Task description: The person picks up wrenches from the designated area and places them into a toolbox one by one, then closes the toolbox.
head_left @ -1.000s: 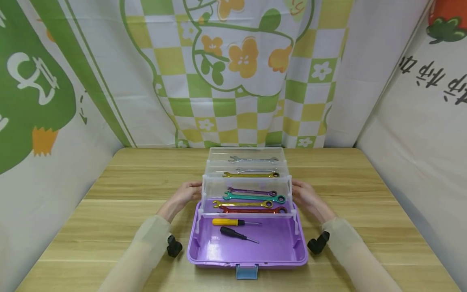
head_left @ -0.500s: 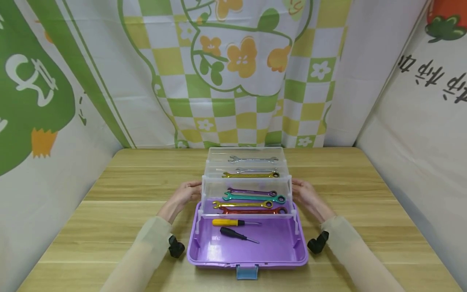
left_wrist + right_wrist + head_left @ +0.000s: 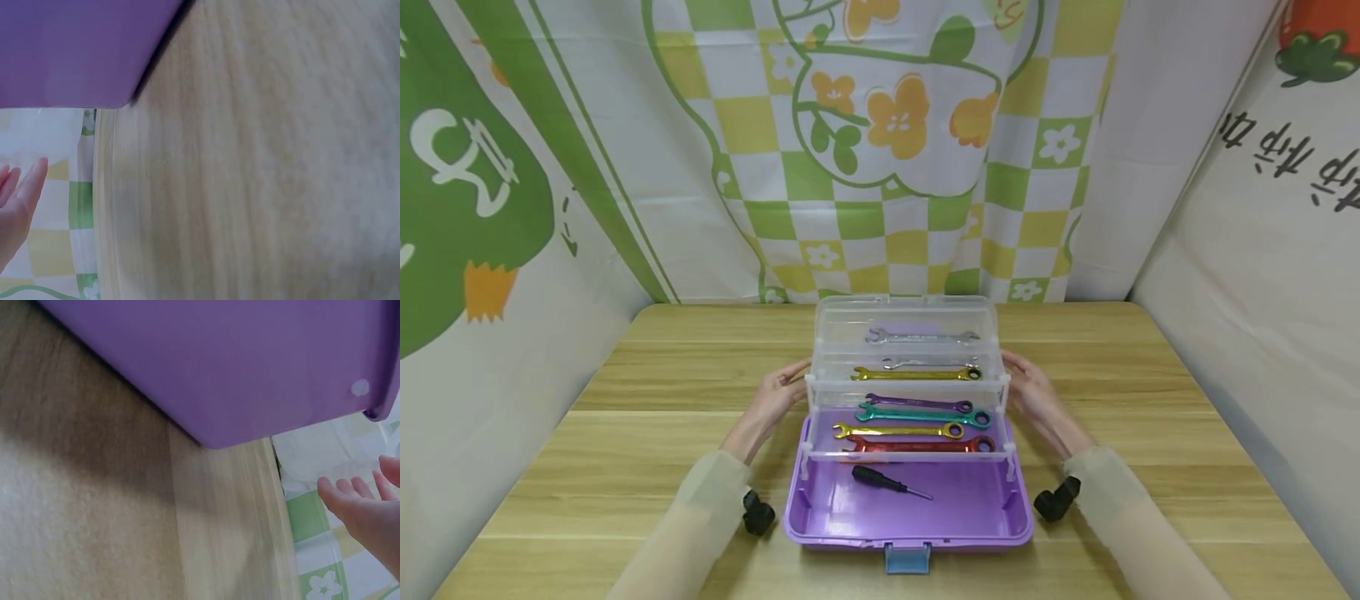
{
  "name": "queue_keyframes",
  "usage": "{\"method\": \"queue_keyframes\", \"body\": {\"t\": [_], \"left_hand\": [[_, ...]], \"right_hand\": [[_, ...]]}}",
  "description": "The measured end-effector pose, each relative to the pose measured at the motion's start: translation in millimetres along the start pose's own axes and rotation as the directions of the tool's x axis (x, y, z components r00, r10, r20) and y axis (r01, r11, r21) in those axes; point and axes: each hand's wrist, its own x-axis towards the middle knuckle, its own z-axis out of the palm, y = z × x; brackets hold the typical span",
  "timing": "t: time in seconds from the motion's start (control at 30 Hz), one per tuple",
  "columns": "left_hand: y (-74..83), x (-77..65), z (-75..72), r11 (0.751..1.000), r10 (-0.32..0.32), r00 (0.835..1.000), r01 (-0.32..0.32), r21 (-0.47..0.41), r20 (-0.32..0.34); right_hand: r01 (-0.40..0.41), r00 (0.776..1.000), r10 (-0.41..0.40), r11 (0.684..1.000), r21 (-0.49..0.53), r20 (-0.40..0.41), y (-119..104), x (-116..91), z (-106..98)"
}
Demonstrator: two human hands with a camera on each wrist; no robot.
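An opened purple toolbox [image 3: 917, 521] has clear tiered trays [image 3: 827, 417] and a clear lid [image 3: 838, 321] raised behind them. My left hand [image 3: 772, 406] is at the left side of the trays and lid, its fingertips partly hidden behind their edge. On the opposite side, my right hand [image 3: 1036, 400] touches the right edge in the same way. Both hands have extended fingers in the wrist views. Wrenches lie in the trays, among them a red wrench [image 3: 925, 447], a green wrench [image 3: 925, 415] and a silver wrench [image 3: 921, 337]. A black screwdriver [image 3: 880, 479] lies in the base.
The toolbox stands on a wooden table [image 3: 625, 458], its blue latch [image 3: 907, 558] hanging down at the front. A patterned curtain [image 3: 880, 233] hangs right behind the table's back edge. A black wrist device [image 3: 758, 513] is attached near each sleeve.
The clear trays and lid have swung up and forward, carrying the wrenches along. The front tray has come over the yellow screwdriver, hiding most of it. Both hands have shifted slightly with the trays.
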Motion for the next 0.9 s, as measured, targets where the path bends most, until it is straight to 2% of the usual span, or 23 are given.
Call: {"method": "queue_keyframes", "body": {"t": [0.33,0.5,0.9], "left_hand": [[0.1,-7.0,1.5,0.998,0.043,0.999,-0.044,-0.053,-0.028],[3.3,-11.1,1.7,0.989,0.110,0.993,-0.113,-0.099,-0.030],[12.5,-29.3,4.2,0.975,0.223,0.969,-0.221,0.029,-0.112]], "right_hand": [[0.007,1.000,-0.007,1.000,0.025,-0.003,-0.6,-6.2,0.0],[0.040,0.999,-0.040,0.999,0.025,-0.018,-5.8,-11.7,1.2],[0.043,0.998,-0.045,0.998,-0.041,-0.051,-18.1,-31.4,2.6]]}}
